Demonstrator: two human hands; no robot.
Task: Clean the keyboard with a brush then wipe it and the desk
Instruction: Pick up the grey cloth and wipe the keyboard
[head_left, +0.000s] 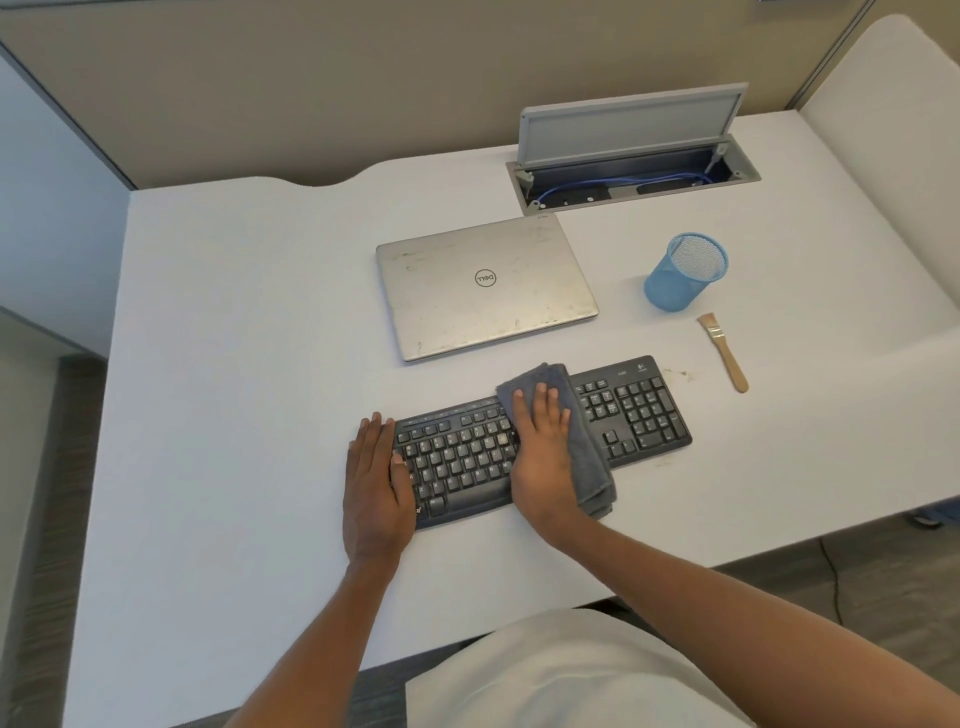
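Note:
A black keyboard (639, 410) lies on the white desk (234, 364), slanted up to the right. My right hand (543, 452) presses flat on a folded grey cloth (587, 457) that covers the keyboard's middle. My left hand (374, 483) rests flat, fingers together, against the keyboard's left end, with the thumb on the keys. A small wooden brush (723, 349) lies on the desk to the right of the keyboard, bristles pointing away from me. Neither hand touches the brush.
A shut silver laptop (483, 288) lies just behind the keyboard. A blue mesh pen cup (684, 273) stands right of it. An open cable hatch (634, 176) sits at the back. Crumbs (680, 373) mark the desk between keyboard and brush.

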